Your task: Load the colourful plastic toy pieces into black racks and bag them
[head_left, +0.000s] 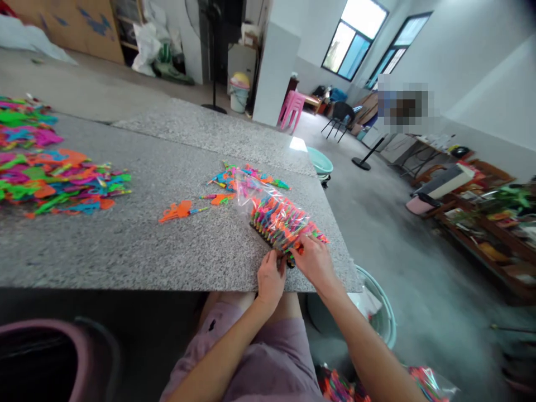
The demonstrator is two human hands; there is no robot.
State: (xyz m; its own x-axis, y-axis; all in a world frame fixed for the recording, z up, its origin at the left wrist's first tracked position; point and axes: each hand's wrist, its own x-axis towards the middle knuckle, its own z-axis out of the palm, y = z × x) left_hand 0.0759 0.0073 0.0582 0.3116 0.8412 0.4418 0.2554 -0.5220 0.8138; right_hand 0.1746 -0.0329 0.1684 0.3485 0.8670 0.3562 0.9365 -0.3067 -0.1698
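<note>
A tight row of brightly coloured plastic pieces (280, 218) stands in a dark strip-like holder (263, 235) near the table's right corner. Clear plastic film (247, 195) lies loosely over its far part. At the near end, my right hand (316, 259) pinches an orange plastic piece. My left hand (271, 277) is closed at the holder's near end, and its fingertips hide what they grip. Just beyond the row lies a small heap of similar pieces (226, 177). To its left is a loose orange piece (178, 211) with a striped, pencil-like end.
A large pile of coloured pieces (62, 184) covers the left of the speckled stone table (167, 251). Below the edge stand a pink bin (62, 329) at left and a pale green tub (387, 312) at right. Bagged coloured pieces (339, 385) lie by my legs.
</note>
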